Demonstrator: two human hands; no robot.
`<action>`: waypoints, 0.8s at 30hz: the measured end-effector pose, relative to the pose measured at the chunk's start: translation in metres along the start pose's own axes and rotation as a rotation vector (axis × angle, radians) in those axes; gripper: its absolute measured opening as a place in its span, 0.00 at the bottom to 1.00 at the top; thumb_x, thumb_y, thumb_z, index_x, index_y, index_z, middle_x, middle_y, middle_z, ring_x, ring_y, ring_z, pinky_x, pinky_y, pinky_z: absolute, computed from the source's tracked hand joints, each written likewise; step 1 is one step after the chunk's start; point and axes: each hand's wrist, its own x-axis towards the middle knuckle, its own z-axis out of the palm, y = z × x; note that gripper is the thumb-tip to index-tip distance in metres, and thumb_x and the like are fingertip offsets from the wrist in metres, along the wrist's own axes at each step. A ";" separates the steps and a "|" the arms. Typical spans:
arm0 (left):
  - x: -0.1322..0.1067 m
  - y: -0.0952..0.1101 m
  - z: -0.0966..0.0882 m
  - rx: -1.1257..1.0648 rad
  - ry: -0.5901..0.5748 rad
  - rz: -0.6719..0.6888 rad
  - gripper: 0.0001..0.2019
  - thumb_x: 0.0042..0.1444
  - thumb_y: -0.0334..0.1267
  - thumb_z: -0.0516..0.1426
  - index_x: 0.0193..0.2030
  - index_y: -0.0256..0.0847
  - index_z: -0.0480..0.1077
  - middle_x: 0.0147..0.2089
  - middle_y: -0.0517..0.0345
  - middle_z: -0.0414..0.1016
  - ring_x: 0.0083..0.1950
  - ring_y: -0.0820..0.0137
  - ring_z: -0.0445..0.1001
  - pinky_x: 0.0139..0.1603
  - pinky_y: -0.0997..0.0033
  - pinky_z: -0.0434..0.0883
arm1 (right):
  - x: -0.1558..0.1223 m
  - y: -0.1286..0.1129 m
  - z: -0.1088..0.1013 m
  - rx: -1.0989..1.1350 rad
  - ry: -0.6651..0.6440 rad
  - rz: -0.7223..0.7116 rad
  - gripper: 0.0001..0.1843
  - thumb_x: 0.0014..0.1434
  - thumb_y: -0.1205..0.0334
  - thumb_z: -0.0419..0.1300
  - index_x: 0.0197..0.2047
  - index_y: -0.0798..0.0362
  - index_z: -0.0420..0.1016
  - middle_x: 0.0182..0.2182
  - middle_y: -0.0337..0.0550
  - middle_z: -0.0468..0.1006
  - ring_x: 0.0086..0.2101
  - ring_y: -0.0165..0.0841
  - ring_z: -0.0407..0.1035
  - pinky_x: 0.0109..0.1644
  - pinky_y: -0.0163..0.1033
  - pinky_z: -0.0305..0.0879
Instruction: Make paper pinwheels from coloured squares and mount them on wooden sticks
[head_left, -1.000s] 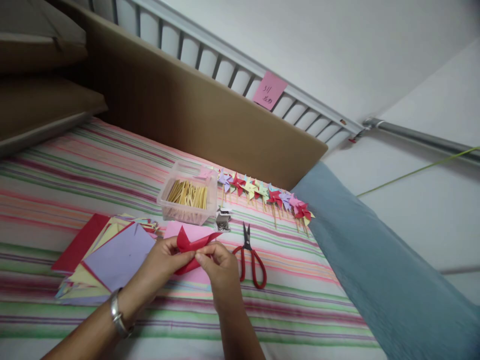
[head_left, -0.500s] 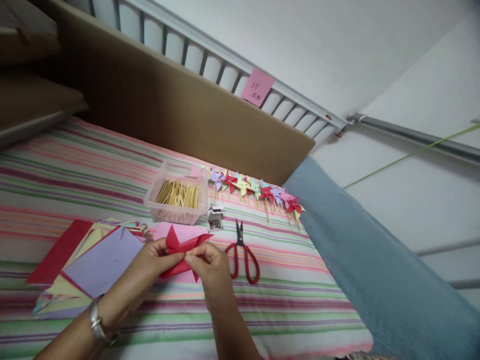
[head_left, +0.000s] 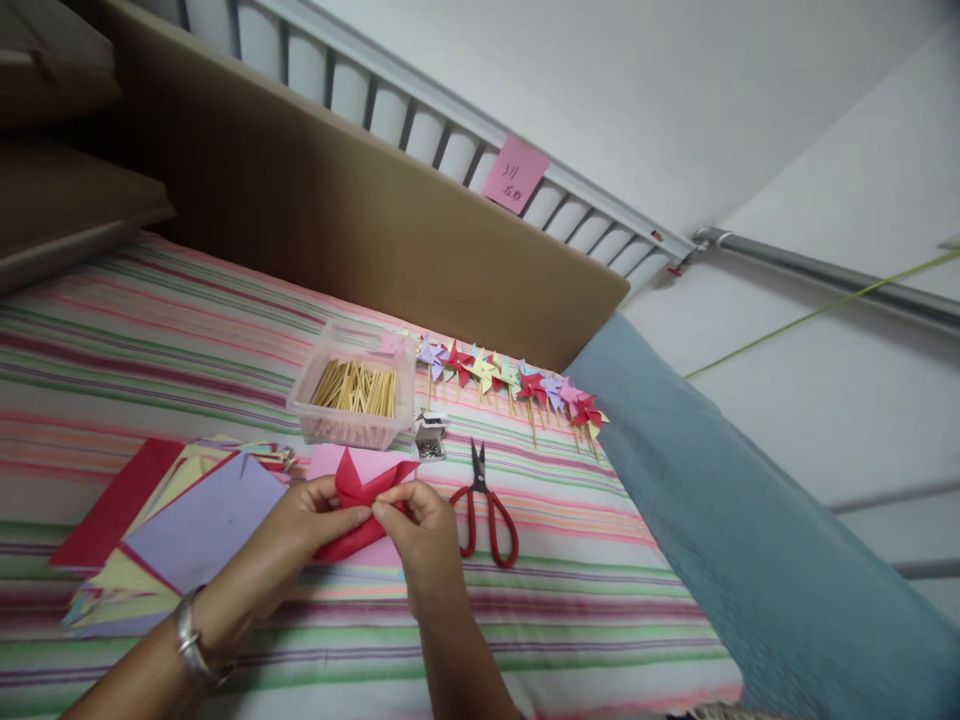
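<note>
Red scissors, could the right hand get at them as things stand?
Probably yes: the red scissors lie uncovered on the striped cloth beside the right hand, nothing between; that hand would first release the red paper it pinches.

A red paper piece (head_left: pixel 358 500), folded with upturned points, sits above pink paper (head_left: pixel 337 462).

— What are the hands doing?
— The left hand (head_left: pixel 311 520) and the right hand (head_left: pixel 424 535) pinch a folded red paper (head_left: pixel 358 488) between their fingertips, just above a pink sheet (head_left: pixel 330 461) on the striped bed (head_left: pixel 150 340).
— And around them?
— Red scissors (head_left: pixel 487 515) lie just right of the right hand. Coloured sheets (head_left: pixel 202 520) are stacked to the left. A clear box of sticks (head_left: pixel 349 400) stands beyond, with a row of pinwheels (head_left: pixel 510 380) beside it.
</note>
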 end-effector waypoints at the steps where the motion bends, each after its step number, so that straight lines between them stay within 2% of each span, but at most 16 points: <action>1: 0.000 0.001 0.000 -0.012 -0.002 -0.009 0.10 0.39 0.40 0.68 0.30 0.38 0.78 0.29 0.55 0.79 0.30 0.68 0.73 0.33 0.73 0.67 | 0.000 0.001 0.000 -0.006 -0.002 -0.014 0.01 0.44 0.67 0.62 0.24 0.53 0.74 0.23 0.35 0.73 0.27 0.30 0.66 0.35 0.35 0.62; 6: 0.003 0.000 0.001 -0.057 -0.001 -0.026 0.12 0.36 0.38 0.70 0.30 0.37 0.79 0.28 0.56 0.80 0.31 0.68 0.74 0.34 0.73 0.68 | 0.000 0.005 0.001 -0.040 -0.007 -0.078 0.02 0.47 0.69 0.60 0.26 0.53 0.73 0.24 0.35 0.72 0.29 0.31 0.66 0.36 0.35 0.62; 11: 0.005 -0.002 -0.001 -0.074 -0.037 -0.025 0.10 0.40 0.39 0.68 0.32 0.39 0.79 0.28 0.58 0.80 0.30 0.70 0.74 0.35 0.74 0.69 | -0.003 -0.001 0.002 -0.100 -0.026 -0.138 0.04 0.47 0.71 0.59 0.28 0.53 0.73 0.26 0.37 0.73 0.32 0.33 0.67 0.41 0.37 0.63; 14: 0.006 -0.002 -0.003 -0.028 -0.008 0.009 0.09 0.41 0.39 0.68 0.31 0.40 0.79 0.27 0.59 0.80 0.29 0.71 0.73 0.34 0.74 0.68 | -0.004 -0.005 0.002 -0.121 -0.035 -0.148 0.05 0.48 0.71 0.58 0.28 0.53 0.72 0.28 0.38 0.73 0.34 0.34 0.68 0.43 0.39 0.63; 19: 0.006 0.001 0.000 0.138 0.077 0.152 0.07 0.39 0.38 0.67 0.21 0.39 0.76 0.20 0.62 0.75 0.24 0.74 0.67 0.28 0.75 0.64 | -0.005 -0.003 0.004 -0.108 -0.043 -0.139 0.07 0.47 0.73 0.56 0.28 0.52 0.72 0.28 0.39 0.75 0.34 0.36 0.70 0.43 0.40 0.65; 24: 0.004 0.013 -0.007 0.185 0.166 0.194 0.07 0.38 0.37 0.67 0.22 0.37 0.76 0.19 0.61 0.73 0.23 0.74 0.66 0.25 0.76 0.63 | -0.003 -0.003 -0.007 -0.031 -0.088 -0.135 0.04 0.50 0.69 0.59 0.29 0.52 0.73 0.32 0.41 0.78 0.38 0.37 0.72 0.46 0.41 0.65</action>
